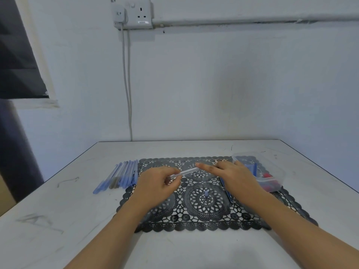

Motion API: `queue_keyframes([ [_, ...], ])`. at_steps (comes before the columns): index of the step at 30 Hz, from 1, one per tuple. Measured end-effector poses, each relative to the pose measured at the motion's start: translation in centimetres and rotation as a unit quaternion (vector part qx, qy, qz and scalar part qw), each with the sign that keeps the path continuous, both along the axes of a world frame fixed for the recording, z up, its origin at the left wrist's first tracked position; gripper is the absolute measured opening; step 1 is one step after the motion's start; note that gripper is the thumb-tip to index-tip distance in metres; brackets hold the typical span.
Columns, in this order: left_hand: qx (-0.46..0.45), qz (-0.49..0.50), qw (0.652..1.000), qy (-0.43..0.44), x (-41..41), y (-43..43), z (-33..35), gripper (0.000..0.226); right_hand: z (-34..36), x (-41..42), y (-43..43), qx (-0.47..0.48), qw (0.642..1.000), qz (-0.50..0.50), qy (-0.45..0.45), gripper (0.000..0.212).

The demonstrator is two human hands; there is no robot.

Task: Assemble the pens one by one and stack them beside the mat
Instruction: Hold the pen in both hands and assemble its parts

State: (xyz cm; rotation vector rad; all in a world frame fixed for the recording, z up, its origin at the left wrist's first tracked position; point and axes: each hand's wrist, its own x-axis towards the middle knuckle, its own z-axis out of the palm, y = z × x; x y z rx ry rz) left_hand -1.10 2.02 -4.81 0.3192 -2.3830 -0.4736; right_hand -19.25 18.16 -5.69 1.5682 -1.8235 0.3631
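Pens are the job here, and one thin clear plastic pen tube [186,171] is held up just over the black lacy plastic mat [204,200]. The left hand [157,183] has its fingers [175,178] pinched shut on the near left end of the tube. The right hand [231,174] meets the far right end; its fingers [206,166] lie close together along it, but I cannot tell if they truly grip it.

I think the tube is very light, stiff and smooth, so it could slip or roll. It is thin, so bending it hard might crack it. Holding it by the two ends, as now, looks like a good way to push parts in.

A row of finished pale blue pens [121,174] lies on the white bench [58,220], touching the left edge of the mat. A small blue pen cap [206,193] stands on the mat, near the middle. Thin dark blue ink sticks [228,191] lie by the right wrist. A clear plastic box [272,171] with blue and red bits sits on the far right corner of the mat.

No words or brand names can be read on anything.
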Motion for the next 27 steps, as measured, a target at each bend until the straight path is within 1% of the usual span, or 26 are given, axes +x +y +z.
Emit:
queue_keyframes([
  [2,0.000,-0.007,1.000,0.004,-0.02,-0.07,-0.02,0.049,0.00,-0.02,-0.03,0.000,1.000,0.000,-0.001,0.103],
  [4,-0.007,-0.009,1.000,0.006,-0.05,-0.17,-0.07,0.052,0.00,-0.05,-0.09,-0.001,1.000,-0.002,-0.002,0.104],
  [11,-0.018,-0.010,1.000,0.012,-0.08,-0.19,-0.06,0.052,0.09,-0.04,0.09,-0.013,1.000,-0.003,-0.008,0.102],
  [19,-0.022,-0.024,0.999,0.015,0.02,-0.04,0.00,0.049,-0.09,-0.06,-0.02,-0.019,1.000,0.003,0.009,0.099],
  [27,-0.025,-0.027,0.999,0.005,-0.14,-0.07,-0.11,0.045,-0.14,0.03,-0.11,-0.030,0.999,0.012,0.012,0.081],
])
